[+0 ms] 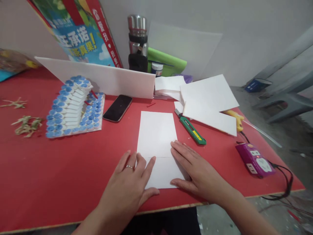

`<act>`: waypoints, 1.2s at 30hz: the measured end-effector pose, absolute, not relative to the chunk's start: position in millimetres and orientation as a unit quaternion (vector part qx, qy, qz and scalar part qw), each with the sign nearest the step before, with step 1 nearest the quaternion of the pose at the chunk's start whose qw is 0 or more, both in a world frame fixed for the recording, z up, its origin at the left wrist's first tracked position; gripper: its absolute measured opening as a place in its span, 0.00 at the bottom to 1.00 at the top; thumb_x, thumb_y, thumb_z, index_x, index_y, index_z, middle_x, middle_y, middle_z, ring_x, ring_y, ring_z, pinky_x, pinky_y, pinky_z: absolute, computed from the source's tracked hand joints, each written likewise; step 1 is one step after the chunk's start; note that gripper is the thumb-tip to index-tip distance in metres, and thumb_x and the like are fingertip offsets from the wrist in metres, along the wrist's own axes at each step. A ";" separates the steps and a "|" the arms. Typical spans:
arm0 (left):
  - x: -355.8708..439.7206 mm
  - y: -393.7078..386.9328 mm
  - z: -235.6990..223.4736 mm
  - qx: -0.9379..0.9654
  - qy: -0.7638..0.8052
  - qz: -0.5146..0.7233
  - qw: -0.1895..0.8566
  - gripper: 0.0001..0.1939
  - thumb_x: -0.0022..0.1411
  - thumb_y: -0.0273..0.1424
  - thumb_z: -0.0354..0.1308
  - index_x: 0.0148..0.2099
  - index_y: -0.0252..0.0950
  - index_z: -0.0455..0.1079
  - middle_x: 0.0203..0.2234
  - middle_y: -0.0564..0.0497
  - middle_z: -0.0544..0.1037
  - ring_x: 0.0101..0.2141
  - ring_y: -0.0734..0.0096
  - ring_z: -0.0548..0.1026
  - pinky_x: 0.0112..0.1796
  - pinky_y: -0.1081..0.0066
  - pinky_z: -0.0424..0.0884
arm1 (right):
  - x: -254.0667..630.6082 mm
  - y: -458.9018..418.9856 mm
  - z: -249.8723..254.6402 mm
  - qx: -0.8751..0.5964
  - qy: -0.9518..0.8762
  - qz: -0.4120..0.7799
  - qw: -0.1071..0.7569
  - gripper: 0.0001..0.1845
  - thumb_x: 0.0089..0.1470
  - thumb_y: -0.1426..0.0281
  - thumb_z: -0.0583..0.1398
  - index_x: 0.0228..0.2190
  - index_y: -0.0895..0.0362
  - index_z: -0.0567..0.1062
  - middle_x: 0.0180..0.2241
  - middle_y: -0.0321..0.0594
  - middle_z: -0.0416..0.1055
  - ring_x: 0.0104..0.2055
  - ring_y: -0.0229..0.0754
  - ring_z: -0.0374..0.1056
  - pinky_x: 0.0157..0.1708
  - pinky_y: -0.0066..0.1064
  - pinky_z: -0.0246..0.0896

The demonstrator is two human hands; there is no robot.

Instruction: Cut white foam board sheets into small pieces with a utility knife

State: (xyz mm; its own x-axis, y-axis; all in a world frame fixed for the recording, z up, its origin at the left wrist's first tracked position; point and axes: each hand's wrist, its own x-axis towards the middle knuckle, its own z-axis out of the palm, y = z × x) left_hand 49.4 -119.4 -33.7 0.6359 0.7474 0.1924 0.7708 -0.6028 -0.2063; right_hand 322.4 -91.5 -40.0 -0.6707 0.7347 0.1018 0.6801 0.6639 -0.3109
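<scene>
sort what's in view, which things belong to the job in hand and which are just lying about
Seemingly part of the job:
white sheet, touched by the left hand and right hand
green cutter, beside it, likely a tool
white pieces beyond that, perhaps the same material

Apparently just lying about:
dark phone
blue-and-white craft piece
purple socket block
steel flask

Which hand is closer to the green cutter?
Right. The right hand lies below the green cutter in the picture, on the white sheet's right side; the left hand is farther off, at its left edge.
</scene>
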 end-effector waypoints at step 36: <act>90.8 -116.8 -61.9 -0.899 -0.393 -0.137 0.138 0.34 0.75 0.49 0.48 0.61 0.24 0.75 0.61 0.36 0.75 0.57 0.35 0.76 0.43 0.52 0.81 | 350.4 -69.4 -18.8 -0.452 -0.836 0.296 0.095 0.38 0.44 0.48 0.74 0.50 0.51 0.70 0.57 0.46 0.65 0.61 0.54 0.61 0.59 0.49 0.64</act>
State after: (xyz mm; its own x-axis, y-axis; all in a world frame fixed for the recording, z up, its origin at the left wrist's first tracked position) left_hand 90.8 -116.8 -61.9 0.6537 0.6687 0.3542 0.7443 -0.6527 -0.1413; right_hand 350.4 -69.4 -18.8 -0.5739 0.8118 -0.1075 0.6989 0.4171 -0.5810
